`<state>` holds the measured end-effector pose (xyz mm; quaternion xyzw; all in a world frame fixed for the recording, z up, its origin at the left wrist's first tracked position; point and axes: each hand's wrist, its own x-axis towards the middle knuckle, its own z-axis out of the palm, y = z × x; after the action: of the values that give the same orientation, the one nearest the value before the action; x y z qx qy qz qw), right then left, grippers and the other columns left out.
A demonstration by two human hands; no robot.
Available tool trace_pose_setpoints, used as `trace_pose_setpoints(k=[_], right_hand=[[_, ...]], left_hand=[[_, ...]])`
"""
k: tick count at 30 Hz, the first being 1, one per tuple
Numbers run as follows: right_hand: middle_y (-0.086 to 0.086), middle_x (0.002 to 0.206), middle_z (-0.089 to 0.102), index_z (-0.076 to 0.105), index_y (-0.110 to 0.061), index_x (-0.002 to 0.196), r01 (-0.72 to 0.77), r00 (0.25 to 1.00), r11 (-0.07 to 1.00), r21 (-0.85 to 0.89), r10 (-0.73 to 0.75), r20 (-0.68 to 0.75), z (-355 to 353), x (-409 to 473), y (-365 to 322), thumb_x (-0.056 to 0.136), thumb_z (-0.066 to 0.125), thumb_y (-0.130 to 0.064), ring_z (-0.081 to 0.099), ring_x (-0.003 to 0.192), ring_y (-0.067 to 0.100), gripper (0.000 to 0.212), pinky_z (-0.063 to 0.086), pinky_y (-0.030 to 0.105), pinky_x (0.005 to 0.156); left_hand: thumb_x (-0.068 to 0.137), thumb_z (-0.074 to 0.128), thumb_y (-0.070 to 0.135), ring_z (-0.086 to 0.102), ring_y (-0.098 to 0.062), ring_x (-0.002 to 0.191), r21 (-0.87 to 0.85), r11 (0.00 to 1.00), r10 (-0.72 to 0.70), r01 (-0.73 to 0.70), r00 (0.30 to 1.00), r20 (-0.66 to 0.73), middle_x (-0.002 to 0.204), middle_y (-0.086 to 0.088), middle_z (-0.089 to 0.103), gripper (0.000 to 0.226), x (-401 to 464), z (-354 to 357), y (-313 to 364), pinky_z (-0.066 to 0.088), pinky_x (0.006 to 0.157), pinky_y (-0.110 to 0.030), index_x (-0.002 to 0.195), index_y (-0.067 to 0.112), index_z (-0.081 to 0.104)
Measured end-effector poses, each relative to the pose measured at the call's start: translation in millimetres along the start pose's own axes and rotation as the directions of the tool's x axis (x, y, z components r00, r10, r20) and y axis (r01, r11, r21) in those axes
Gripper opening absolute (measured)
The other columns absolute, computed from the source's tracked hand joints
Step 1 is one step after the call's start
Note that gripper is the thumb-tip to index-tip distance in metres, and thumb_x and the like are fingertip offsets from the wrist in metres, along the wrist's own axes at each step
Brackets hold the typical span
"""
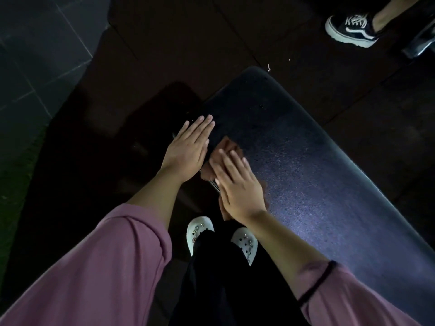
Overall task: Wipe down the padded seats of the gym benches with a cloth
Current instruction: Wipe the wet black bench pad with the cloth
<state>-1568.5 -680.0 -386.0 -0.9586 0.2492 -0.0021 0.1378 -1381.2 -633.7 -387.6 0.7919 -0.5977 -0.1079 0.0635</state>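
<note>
The padded bench seat (306,175) is running from the centre of the frame down toward the lower right, its dark pebbled cover catching a pale bluish light along the middle and lower right. Its rounded end is sitting just above centre. A brownish cloth (229,149) is lying on the seat near its left edge, at the centre of the frame. The right hand (237,184) is pressing flat on the cloth with straight, spread fingers, covering most of it, so only the upper part and a bit of the right side are showing. The left hand (188,149) is lying just to the left of it, fingers straight and close together, fingertips reaching the seat's left edge; whether the palm is touching the seat or hanging over the dark gap beside it is hard to tell. Both arms are wearing pushed-up mauve sleeves (94,267).

The room is showing dim. Dark rubber floor mats (188,43) are filling the top and middle of the frame, with seams crossing them, and grey floor tiles (35,55) are occupying the upper left. Below the hands, at bottom centre, two white clogs (200,231) are standing on the floor under black trousers. In the upper right corner another person's black and white sneaker (350,29) is resting on the mats, well apart from the bench.
</note>
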Motion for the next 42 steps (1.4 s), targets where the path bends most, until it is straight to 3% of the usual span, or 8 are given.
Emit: trace_pose_setpoints(k=[4, 9, 13, 19, 27, 30, 33, 42], right_hand=[[-0.002, 0.157, 0.026, 0.032, -0.027, 0.149, 0.197, 0.979, 0.980, -0.027, -0.196, 0.054, -5.6, -38.1, 35.8, 0.100, 0.038, -0.028, 0.020, 0.147, 0.020, 0.049, 0.018, 0.039, 0.120], [-0.002, 0.155, 0.032, 0.036, -0.026, 0.146, 0.027, 0.999, 0.999, -0.033, -0.028, -0.026, -16.8, -28.2, 77.6, 0.101, 0.036, -0.027, 0.024, 0.145, 0.020, 0.046, 0.025, 0.042, 0.118], [0.006, 0.153, 0.036, 0.039, -0.020, 0.145, -0.108, 0.992, 0.993, -0.050, 0.104, -0.074, -14.9, 11.8, 65.9, 0.101, 0.033, -0.028, 0.028, 0.143, 0.028, 0.045, 0.025, 0.045, 0.117], [0.006, 0.150, 0.041, 0.045, -0.016, 0.141, 0.036, 0.993, 0.999, -0.002, -0.036, -0.116, -7.6, 27.2, 36.2, 0.099, 0.036, -0.020, 0.033, 0.141, 0.028, 0.044, 0.026, 0.044, 0.116], [0.010, 0.152, 0.036, 0.042, -0.015, 0.144, -0.207, 0.955, 0.968, 0.139, 0.231, -0.186, -26.8, 90.7, 68.7, 0.102, 0.032, -0.024, 0.028, 0.143, 0.031, 0.044, 0.026, 0.047, 0.116], [0.009, 0.155, 0.032, 0.038, -0.017, 0.146, -0.177, 0.977, 0.978, 0.113, 0.188, -0.098, -35.2, 123.9, 76.9, 0.101, 0.026, -0.032, 0.023, 0.145, 0.029, 0.049, 0.016, 0.043, 0.118], [0.006, 0.157, 0.026, 0.030, -0.026, 0.149, -0.126, 0.992, 0.992, 0.012, 0.126, -0.007, -33.0, 135.2, 78.4, 0.100, 0.022, -0.042, 0.017, 0.147, 0.026, 0.052, 0.007, 0.040, 0.119], [0.004, 0.151, 0.039, 0.046, -0.029, 0.141, -0.075, 0.997, 0.997, -0.017, 0.075, -0.018, -37.3, 181.1, 92.4, 0.100, 0.027, -0.042, 0.028, 0.143, 0.028, 0.047, 0.019, 0.043, 0.118]], left_hand=[[0.098, 0.003, 0.032, -0.001, -0.010, 0.145, 0.000, 1.000, -0.004, 0.004, 1.000, 0.018, 0.157, 0.003, 0.002, 0.054, -0.6, 3.2, -0.1, 0.000, 0.120, -0.033, 0.150, 0.014, 0.007], [0.100, 0.010, 0.030, 0.000, -0.009, 0.146, -0.035, 0.999, -0.031, 0.030, 0.999, -0.014, 0.158, 0.005, 0.004, 0.053, -1.0, 4.6, 2.4, -0.004, 0.120, -0.031, 0.150, 0.015, 0.011], [0.099, 0.013, 0.029, 0.003, -0.010, 0.146, -0.042, 0.998, -0.046, 0.044, 0.998, -0.036, 0.158, 0.004, 0.008, 0.053, -0.8, 5.8, 5.8, -0.001, 0.120, -0.033, 0.150, 0.013, 0.016], [0.100, 0.022, 0.027, 0.014, -0.013, 0.145, -0.023, 0.998, -0.064, 0.063, 0.996, -0.068, 0.156, -0.001, 0.021, 0.051, 2.7, 6.7, 7.8, 0.006, 0.119, -0.037, 0.148, 0.010, 0.026], [0.098, 0.012, 0.036, 0.008, -0.012, 0.146, -0.083, 0.972, -0.224, 0.219, 0.974, -0.045, 0.158, 0.000, 0.015, 0.058, 37.8, 0.7, 27.0, 0.005, 0.120, -0.042, 0.150, 0.012, 0.020], [0.098, 0.008, 0.037, 0.000, -0.012, 0.147, -0.065, 0.964, -0.258, 0.257, 0.966, -0.019, 0.160, 0.001, 0.004, 0.059, 54.4, 0.1, 28.6, 0.000, 0.120, -0.041, 0.152, 0.014, 0.009], [0.098, 0.013, 0.036, 0.006, -0.013, 0.147, -0.081, 0.960, -0.273, 0.268, 0.960, -0.059, 0.159, -0.002, 0.012, 0.058, 58.1, 3.0, 28.2, 0.003, 0.120, -0.042, 0.151, 0.011, 0.015], [0.098, 0.024, 0.034, 0.010, -0.013, 0.146, -0.087, 0.953, -0.298, 0.292, 0.951, -0.078, 0.159, -0.003, 0.015, 0.059, 57.7, 8.2, 29.8, 0.008, 0.119, -0.040, 0.150, 0.009, 0.017]])
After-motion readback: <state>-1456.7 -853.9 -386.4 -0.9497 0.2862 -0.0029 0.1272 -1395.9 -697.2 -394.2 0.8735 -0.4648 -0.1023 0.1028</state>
